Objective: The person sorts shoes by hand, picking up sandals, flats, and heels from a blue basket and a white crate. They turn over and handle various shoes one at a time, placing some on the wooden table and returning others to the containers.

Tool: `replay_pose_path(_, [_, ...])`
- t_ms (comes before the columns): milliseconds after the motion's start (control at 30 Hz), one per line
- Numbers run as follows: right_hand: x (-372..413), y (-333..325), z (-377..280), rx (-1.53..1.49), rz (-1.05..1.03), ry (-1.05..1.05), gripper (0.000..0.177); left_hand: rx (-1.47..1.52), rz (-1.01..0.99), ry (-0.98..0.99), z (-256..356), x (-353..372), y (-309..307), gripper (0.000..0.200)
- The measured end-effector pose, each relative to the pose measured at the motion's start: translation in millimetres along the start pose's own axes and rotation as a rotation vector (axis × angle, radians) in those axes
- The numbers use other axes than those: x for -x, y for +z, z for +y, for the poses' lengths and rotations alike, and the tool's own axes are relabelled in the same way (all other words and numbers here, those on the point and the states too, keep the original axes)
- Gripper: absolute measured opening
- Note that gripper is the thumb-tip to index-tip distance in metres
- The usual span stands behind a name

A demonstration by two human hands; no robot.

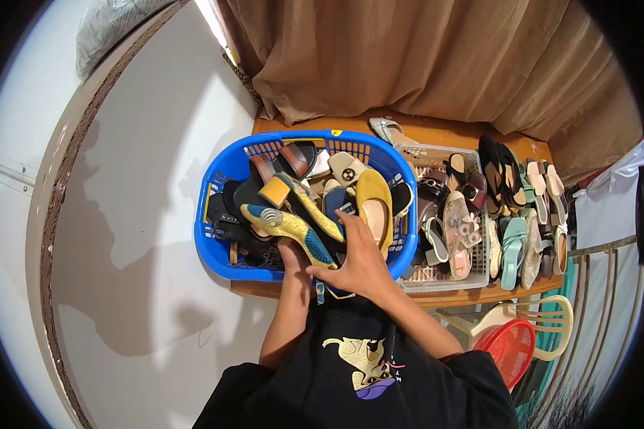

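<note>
The right hand (358, 261) lies with fingers spread on the shoes at the 5 o'clock edge of the blue basket (209, 236), thumb out toward 9 o'clock. The left hand (293, 254) reaches under a blue-and-yellow patterned shoe (286, 227) — its grip is hidden. A white crate (436, 152) of sandals sits at the basket's 3 o'clock.

I read no text: the white mark on a sandal (347, 208) and the yellow sticker (334, 133) on the basket (205, 243) are too small.

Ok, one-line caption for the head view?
Left hand and right hand reach into a blue basket heaped with shoes, beside a white basket of sandals.
</note>
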State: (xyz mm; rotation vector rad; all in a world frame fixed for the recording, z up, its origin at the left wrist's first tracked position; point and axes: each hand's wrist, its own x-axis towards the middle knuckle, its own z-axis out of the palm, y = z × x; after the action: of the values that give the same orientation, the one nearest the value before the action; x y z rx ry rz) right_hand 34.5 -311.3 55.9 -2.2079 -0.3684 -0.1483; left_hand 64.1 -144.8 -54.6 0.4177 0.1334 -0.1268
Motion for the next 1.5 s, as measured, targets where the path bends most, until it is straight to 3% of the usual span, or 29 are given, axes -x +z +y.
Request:
replay_pose_path(167, [-2,-10,-11,-0.003,-0.128,0.084,0.107,0.025,0.125,0.004,-1,4,13,0.053])
replay_pose_path(400, [-2,3,-2,0.103,-0.072,-0.011,0.081,0.175,-0.199,0.024,-2,-6,10,0.062])
replay_pose_path(533, [-1,8,2,0.107,-0.052,-0.041,0.078,0.135,-0.147,0.007,1,-10,3,0.064])
replay_pose_path(633, [-2,10,6,0.110,-0.006,-0.049,0.075,0.063,-0.272,0.040,6,-9,14,0.062])
replay_pose_path(700, [-1,11,10,0.115,0.042,-0.064,0.072,0.205,-0.161,0.055,14,-6,41,0.064])
replay_pose_path(833, [-2,6,6,0.107,0.064,-0.105,0.071,0.303,-0.284,0.056,14,-5,52,0.072])
replay_pose_path(900, [-1,5,5,0.061,0.072,-0.076,0.071,0.274,-0.216,0.036,24,-7,44,0.080])
replay_pose_path(967, [-2,5,12,0.017,0.084,-0.046,0.071,-0.238,-0.276,0.117,40,-14,20,0.095])
replay_pose_path(1000, [-3,4,16,-0.028,0.093,-0.015,0.071,-0.057,-0.280,0.116,45,-15,25,0.105])
replay_pose_path(1100, [-2,3,28,0.021,0.105,-0.034,0.070,0.126,-0.213,0.043,59,-22,43,0.083])
replay_pose_path(1233, [5,4,27,0.007,0.022,-0.034,0.068,-0.051,-0.127,0.037,73,-46,44,0.085])
replay_pose_path(1300, [10,10,33,0.005,0.012,-0.041,0.077,-0.126,0.007,0.017,76,-51,45,0.083])
replay_pose_path(1500, [27,0,26,0.049,0.083,0.023,0.074,-0.062,0.016,-0.020,53,-62,46,0.070])
